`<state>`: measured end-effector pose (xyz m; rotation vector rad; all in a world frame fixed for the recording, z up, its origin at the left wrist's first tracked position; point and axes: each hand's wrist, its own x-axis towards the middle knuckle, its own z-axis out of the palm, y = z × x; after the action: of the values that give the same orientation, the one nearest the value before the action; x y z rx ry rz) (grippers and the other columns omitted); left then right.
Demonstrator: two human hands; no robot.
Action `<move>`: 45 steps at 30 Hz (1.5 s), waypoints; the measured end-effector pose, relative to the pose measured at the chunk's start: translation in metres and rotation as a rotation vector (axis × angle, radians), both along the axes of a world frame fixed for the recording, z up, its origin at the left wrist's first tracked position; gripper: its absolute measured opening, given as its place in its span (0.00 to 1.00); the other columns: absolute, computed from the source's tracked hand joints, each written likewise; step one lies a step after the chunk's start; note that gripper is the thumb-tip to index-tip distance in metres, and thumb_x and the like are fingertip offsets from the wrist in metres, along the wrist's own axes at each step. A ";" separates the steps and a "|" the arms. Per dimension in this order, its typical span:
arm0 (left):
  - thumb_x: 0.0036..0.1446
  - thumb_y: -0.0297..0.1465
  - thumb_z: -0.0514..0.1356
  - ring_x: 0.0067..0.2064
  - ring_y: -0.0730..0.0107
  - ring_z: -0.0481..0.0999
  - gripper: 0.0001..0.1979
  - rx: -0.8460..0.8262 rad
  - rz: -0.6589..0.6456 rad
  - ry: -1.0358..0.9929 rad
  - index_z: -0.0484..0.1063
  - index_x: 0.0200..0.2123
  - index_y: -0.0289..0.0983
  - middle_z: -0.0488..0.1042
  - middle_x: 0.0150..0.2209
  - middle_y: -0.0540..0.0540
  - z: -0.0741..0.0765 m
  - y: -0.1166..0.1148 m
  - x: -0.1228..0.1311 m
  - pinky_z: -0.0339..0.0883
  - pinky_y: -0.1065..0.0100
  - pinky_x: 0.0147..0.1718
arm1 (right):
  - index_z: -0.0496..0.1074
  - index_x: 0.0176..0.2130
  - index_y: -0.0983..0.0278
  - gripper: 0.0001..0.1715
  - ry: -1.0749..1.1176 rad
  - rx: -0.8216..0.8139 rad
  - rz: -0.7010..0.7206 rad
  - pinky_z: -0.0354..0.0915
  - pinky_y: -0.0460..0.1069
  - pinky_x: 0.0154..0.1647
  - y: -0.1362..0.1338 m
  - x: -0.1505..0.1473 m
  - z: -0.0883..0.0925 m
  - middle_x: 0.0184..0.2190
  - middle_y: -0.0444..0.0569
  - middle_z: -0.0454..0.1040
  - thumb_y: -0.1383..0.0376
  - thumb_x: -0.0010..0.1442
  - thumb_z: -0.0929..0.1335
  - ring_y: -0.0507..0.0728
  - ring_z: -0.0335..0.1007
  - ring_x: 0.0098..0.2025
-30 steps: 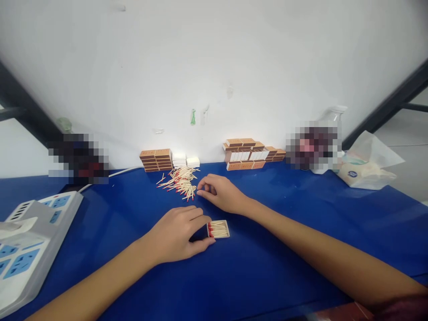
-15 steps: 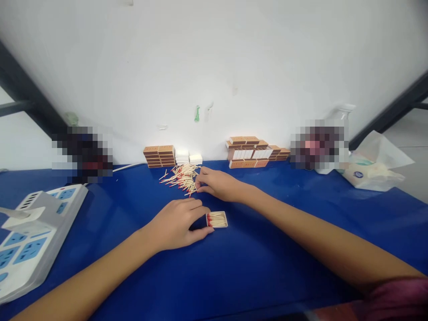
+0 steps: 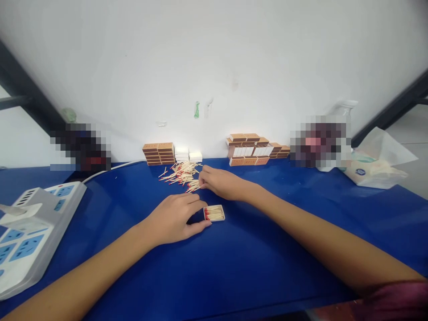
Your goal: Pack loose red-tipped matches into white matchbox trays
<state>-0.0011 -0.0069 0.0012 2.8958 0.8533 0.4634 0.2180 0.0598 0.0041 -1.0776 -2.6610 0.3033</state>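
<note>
A small white matchbox tray [image 3: 223,213] lies on the blue table, holding a layer of matches with red heads to the left. My left hand [image 3: 177,219] grips the tray's left end between thumb and fingers. Beyond it is a loose pile of matches [image 3: 183,171], spread in several directions. My right hand [image 3: 222,182] is at the pile's right edge, with thumb and fingertips pinched on the ends of a few matches [image 3: 193,185]; how many they hold is hidden.
Stacked matchboxes [image 3: 158,154] and white trays [image 3: 182,154] stand against the wall behind the pile. More matchboxes [image 3: 249,160] are stacked to the right. A white power strip [image 3: 67,223] lies at left, a tissue pack [image 3: 374,171] at far right.
My right fingertips have shifted slightly right, and a small bunch of matches now shows beside them. My left hand stays on the tray. The whole view has moved a little.
</note>
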 end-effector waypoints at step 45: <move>0.66 0.41 0.62 0.32 0.70 0.73 0.13 -0.065 0.104 -0.109 0.78 0.48 0.41 0.74 0.34 0.50 -0.003 0.006 -0.002 0.66 0.67 0.31 | 0.76 0.33 0.66 0.10 0.653 0.316 -1.206 0.67 0.53 0.31 0.048 0.218 -0.011 0.21 0.51 0.75 0.61 0.61 0.70 0.58 0.72 0.25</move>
<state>-0.0031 -0.0013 -0.0016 2.7487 0.9860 0.5848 0.4356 0.1080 -0.0069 -1.8023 -1.1423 -0.0308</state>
